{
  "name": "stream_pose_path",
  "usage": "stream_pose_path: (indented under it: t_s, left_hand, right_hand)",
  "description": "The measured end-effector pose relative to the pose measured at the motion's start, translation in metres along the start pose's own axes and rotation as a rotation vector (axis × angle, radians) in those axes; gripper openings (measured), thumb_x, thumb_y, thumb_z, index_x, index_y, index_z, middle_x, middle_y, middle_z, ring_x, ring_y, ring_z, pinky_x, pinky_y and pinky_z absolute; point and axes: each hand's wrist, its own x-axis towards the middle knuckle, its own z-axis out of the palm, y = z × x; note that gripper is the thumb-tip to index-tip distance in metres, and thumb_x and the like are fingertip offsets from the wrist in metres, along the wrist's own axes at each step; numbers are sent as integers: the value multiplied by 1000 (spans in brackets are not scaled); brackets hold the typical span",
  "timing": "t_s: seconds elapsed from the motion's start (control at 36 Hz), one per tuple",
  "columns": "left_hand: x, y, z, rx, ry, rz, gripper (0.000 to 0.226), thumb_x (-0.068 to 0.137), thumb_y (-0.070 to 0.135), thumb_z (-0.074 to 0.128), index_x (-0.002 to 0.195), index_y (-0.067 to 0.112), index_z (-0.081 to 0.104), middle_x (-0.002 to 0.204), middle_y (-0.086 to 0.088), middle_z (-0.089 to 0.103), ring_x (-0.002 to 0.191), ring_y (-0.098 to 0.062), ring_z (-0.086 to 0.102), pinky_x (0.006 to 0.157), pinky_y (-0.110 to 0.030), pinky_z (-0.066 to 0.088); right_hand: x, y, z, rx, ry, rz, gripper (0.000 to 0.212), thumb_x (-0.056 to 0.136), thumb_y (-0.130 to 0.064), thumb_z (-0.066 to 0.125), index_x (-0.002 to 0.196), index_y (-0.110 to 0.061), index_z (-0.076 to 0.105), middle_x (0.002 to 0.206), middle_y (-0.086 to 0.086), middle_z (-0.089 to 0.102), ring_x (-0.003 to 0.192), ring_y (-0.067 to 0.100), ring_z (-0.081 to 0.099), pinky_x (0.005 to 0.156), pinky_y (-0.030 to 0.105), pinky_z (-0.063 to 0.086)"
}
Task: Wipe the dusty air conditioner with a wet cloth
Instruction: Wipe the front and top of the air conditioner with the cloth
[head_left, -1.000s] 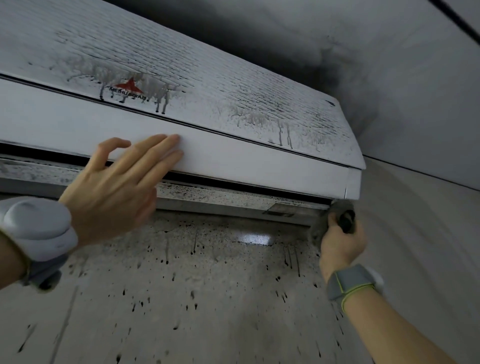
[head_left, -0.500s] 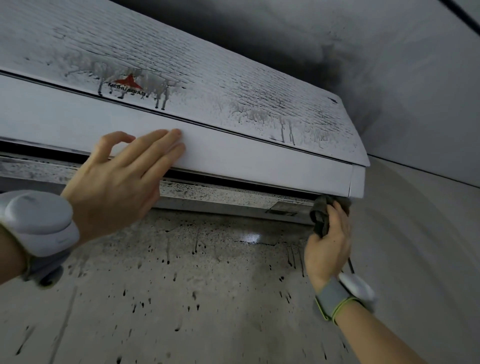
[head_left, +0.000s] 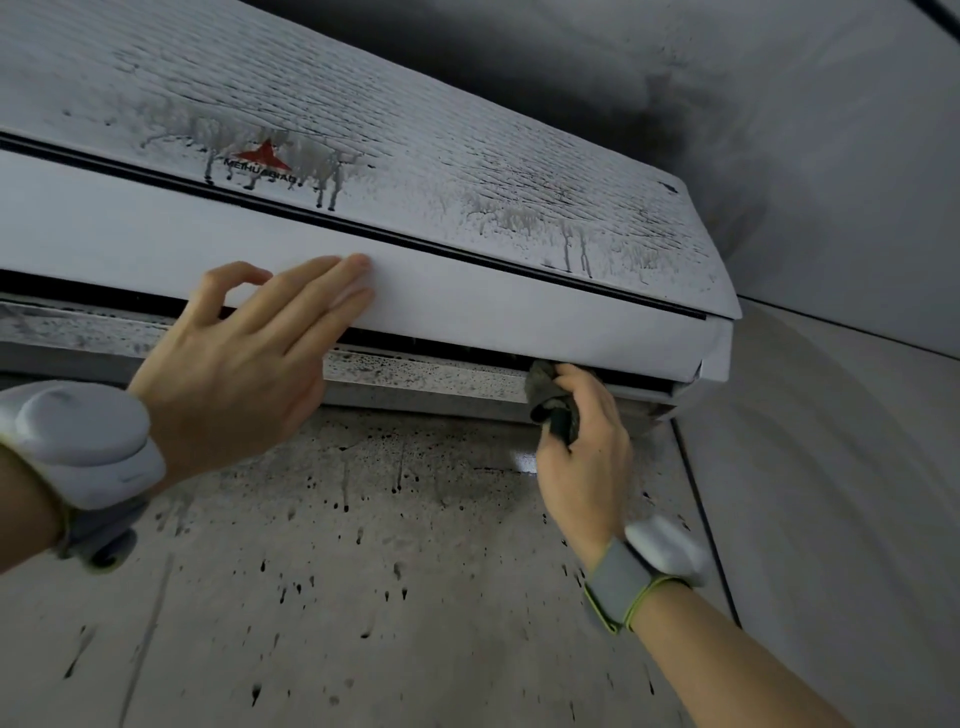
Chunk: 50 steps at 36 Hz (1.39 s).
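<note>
Right hand (head_left: 584, 447), gripping the crumpled dark grey wet cloth (head_left: 551, 402), has travelled left along the grimy lower vent slot of the white wall-mounted air conditioner (head_left: 467, 291), away from its right end corner; the wrist has turned.

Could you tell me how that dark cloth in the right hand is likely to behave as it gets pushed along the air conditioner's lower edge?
The cloth is bunched and folded in the right hand, so it is probably soft and floppy, shaping itself to the air conditioner. It looks small and likely light. A loose end hangs below the fingers, so it may drag or smear.
</note>
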Motion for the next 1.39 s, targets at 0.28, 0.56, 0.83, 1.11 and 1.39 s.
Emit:
stream_pose_path:
  t_s: [0.28,0.56,0.83,1.11,1.39]
  left_hand:
    - [-20,-15,-10,6,-127,9,56,87,24,40,138,2,42,153,-11,28,135,-21,34,94,-45,31]
    - [-71,-66,-33,55,-222,9,51,89,23,35,134,2,49,144,-13,43,124,-28,52,91,-46,34]
    - [-119,-132,-58,88,-328,4,48,87,23,34,124,1,58,136,-16,52,116,-32,56,87,-46,34]
    - [-166,-202,-87,132,-436,-31,47,84,24,35,118,3,60,127,-16,56,114,-31,49,87,-46,35]
    - [-223,-274,-113,130,-499,-282,49,78,26,36,114,5,63,119,-10,61,108,-30,56,84,-44,36]
  right_hand:
    - [-11,-35,20,75,-27,-36,39,71,-4,45,106,-7,61,111,3,63,105,21,58,84,16,41]
    - [-31,-103,66,135,-23,-62,45,70,-19,34,105,-7,59,114,3,60,111,22,55,92,31,47]
    - [-54,-176,107,173,-53,-124,42,69,-14,35,104,-6,56,118,9,59,116,31,53,94,48,47]
    - [-76,-262,156,224,-93,-165,42,69,-14,35,102,-4,59,115,10,62,115,29,54,96,47,47]
    - [-96,-338,195,207,-122,-165,43,71,-18,34,102,-3,60,114,11,63,114,30,56,99,45,45]
